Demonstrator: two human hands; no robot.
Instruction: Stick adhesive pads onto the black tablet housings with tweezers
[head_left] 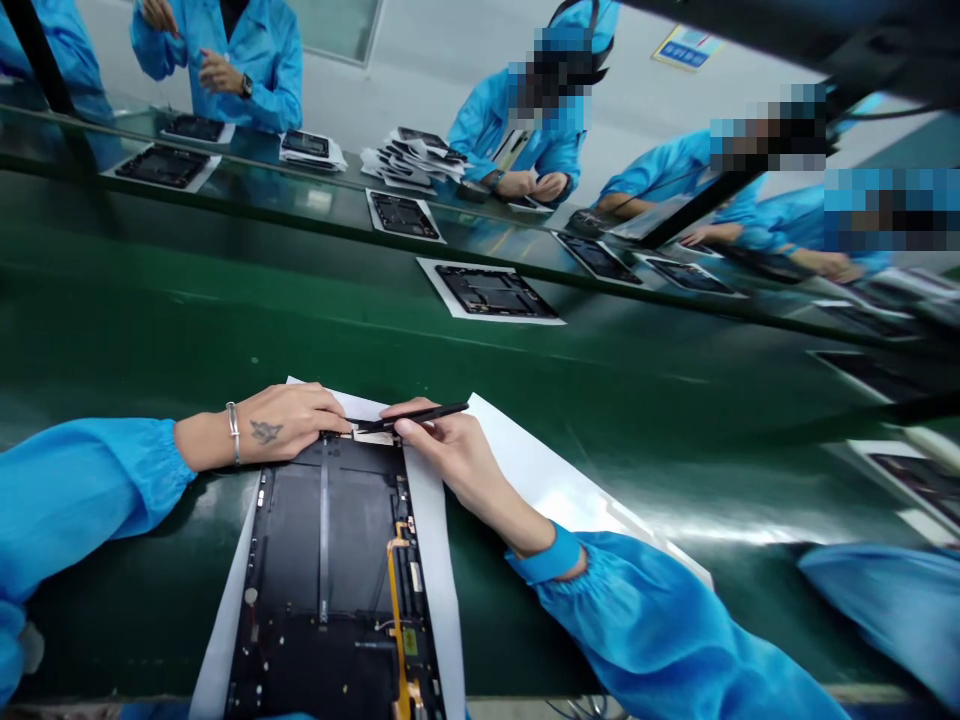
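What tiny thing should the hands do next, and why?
Probably the tweezers in the right hand should gently pinch the pale strip on the black panel, because their tips sit right there, beside the left fingers.

Lower end of the black tablet housing (315,530) cut off below; co-workers' heads (559,70) blurred.

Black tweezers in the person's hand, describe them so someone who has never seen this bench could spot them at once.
On the green conveyor belt, find the nearest white sheet, which carries a black rectangular device frame. At the frame's far edge, the right hand pinches slim black tweezers, their tips pointing toward the left hand. Unlike the flat black frames around them, they are thin, pointed and held up in the hand.
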